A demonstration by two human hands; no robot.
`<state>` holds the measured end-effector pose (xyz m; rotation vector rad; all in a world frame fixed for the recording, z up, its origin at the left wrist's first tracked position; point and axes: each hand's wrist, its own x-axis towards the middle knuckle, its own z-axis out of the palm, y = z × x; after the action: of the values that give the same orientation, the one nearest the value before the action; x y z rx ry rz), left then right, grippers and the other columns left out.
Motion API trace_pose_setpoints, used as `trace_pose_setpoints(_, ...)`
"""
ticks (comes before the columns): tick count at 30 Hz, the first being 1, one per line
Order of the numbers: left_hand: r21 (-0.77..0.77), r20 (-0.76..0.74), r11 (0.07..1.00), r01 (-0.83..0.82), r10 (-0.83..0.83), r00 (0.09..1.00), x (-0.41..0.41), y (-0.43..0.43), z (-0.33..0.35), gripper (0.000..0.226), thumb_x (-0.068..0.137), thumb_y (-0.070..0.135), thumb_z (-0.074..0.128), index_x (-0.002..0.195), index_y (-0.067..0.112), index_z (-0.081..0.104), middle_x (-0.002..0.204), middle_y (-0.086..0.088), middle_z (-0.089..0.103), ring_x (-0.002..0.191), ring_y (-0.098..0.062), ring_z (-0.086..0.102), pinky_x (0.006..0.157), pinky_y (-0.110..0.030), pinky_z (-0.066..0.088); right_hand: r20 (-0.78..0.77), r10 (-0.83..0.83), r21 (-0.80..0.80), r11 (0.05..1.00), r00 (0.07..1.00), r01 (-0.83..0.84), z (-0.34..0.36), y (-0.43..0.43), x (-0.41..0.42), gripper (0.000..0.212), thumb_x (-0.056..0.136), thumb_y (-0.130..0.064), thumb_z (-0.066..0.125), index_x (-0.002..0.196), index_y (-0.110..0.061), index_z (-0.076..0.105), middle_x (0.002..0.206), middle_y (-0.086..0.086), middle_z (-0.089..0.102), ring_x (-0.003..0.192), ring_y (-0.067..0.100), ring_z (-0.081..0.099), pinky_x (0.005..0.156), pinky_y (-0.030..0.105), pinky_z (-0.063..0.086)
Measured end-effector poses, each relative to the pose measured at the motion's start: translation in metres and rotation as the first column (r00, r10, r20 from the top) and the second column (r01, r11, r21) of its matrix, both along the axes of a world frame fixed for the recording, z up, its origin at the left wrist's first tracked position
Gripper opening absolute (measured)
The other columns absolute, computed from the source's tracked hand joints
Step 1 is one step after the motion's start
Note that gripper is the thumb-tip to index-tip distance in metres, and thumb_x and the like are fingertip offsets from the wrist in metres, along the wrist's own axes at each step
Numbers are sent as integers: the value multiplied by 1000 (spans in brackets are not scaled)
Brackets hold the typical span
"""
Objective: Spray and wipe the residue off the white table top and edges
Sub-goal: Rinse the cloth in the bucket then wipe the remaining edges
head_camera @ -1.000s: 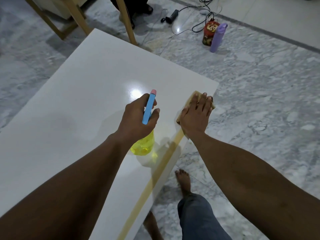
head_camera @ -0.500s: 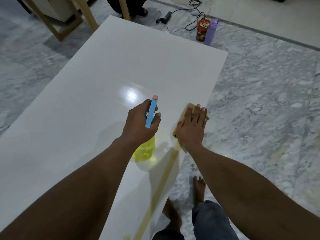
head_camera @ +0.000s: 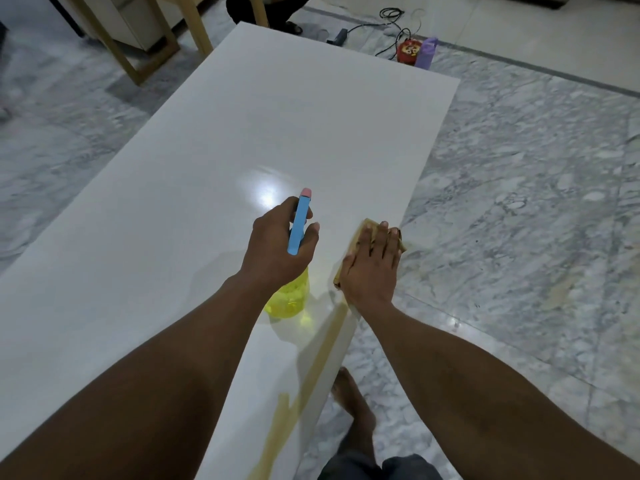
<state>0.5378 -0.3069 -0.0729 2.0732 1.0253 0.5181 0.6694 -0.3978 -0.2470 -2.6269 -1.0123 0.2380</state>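
A long white table top (head_camera: 214, 140) fills the left and middle of the head view. My left hand (head_camera: 277, 247) grips a spray bottle (head_camera: 291, 299) with a yellow body and a blue head with a pink tip, held just above the table. To its right, my right hand (head_camera: 374, 268) presses flat on a yellow cloth (head_camera: 367, 230) at the table's right edge, fingers straight. A yellowish strip of residue (head_camera: 311, 375) runs along that edge toward me.
Marble floor (head_camera: 519, 202) lies to the right, with my bare foot (head_camera: 356, 407) beside the table. A red can (head_camera: 408, 50), a purple bottle (head_camera: 426, 51) and cables (head_camera: 391, 19) sit on the floor beyond the far corner. Wooden furniture legs (head_camera: 145, 46) stand at the far left.
My right hand slid the cloth back toward me along the right edge. The view shifted, showing more of the far table. My left hand still holds the bottle.
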Motion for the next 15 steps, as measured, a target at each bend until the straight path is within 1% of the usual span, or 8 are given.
trace_pose_setpoints(5, 39, -9, 999, 6, -6, 1000, -39, -32, 4, 16, 96, 27, 71, 104, 20, 60, 92, 5, 66, 74, -30, 76, 76, -49, 61, -19, -19, 9, 1000, 1000, 19, 0, -26, -45, 66, 100, -36, 29, 159, -15, 9, 167, 15, -1, 153, 36, -7, 123, 56, 5)
trace_pose_setpoints(9, 54, 11, 998, -31, 30, 999, -86, -60, 3, 21, 94, 33, 70, 107, 17, 61, 96, 3, 68, 75, -29, 76, 77, -51, 62, -24, -10, 11, 1000, 1000, 10, 1, -44, -86, 67, 99, -36, 30, 159, -14, 10, 167, 15, -1, 152, 37, -7, 122, 56, 6)
trace_pose_setpoints(12, 36, -14, 999, -31, 32, 999, -121, -83, 3, 21, 95, 32, 70, 107, 17, 62, 96, 2, 68, 74, -28, 76, 77, -50, 62, -23, -14, 13, 1000, 1000, 14, 0, -69, -130, 68, 98, -36, 32, 159, -13, 13, 166, 17, 3, 152, 39, -3, 122, 57, 7)
trace_pose_setpoints(15, 25, -19, 998, -66, 66, 998, -156, -100, 4, 21, 96, 31, 70, 108, 16, 63, 95, 3, 69, 74, -28, 76, 77, -51, 62, -14, 3, -7, 1000, 1000, -3, 1, -90, -166, 68, 97, -35, 32, 158, -12, 15, 166, 18, 5, 152, 39, -2, 122, 57, 7)
